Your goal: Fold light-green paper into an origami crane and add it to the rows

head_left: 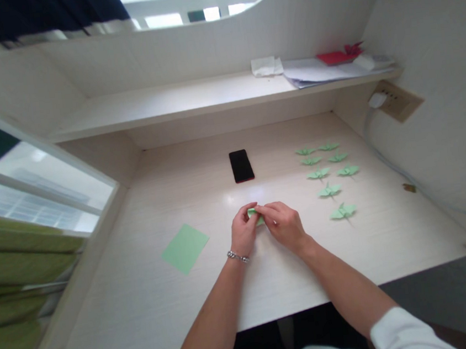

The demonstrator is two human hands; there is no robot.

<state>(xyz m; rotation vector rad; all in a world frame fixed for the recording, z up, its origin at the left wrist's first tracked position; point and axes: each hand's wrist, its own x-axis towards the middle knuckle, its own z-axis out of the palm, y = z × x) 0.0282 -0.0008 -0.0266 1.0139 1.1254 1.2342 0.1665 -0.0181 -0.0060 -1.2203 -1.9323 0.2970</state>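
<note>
Both hands meet over the middle of the desk around a small piece of folded green paper [259,221]. My left hand [244,231], with a chain bracelet at the wrist, is closed on the paper's left side. From the right, my right hand [282,222] pinches the same paper between thumb and fingers. The fingers cover most of it, so its folded shape is hard to make out. A flat green paper square [186,248] lies left of my hands. To the right stand several green paper cranes [343,212] in two rough columns.
A black phone [241,166] lies beyond my hands on the desk [148,316]. Above the back runs a shelf [167,101] with white papers [309,72], a folded tissue [266,66] and red paper [331,58]. A cable [394,164] hangs from the wall socket [400,100] at right.
</note>
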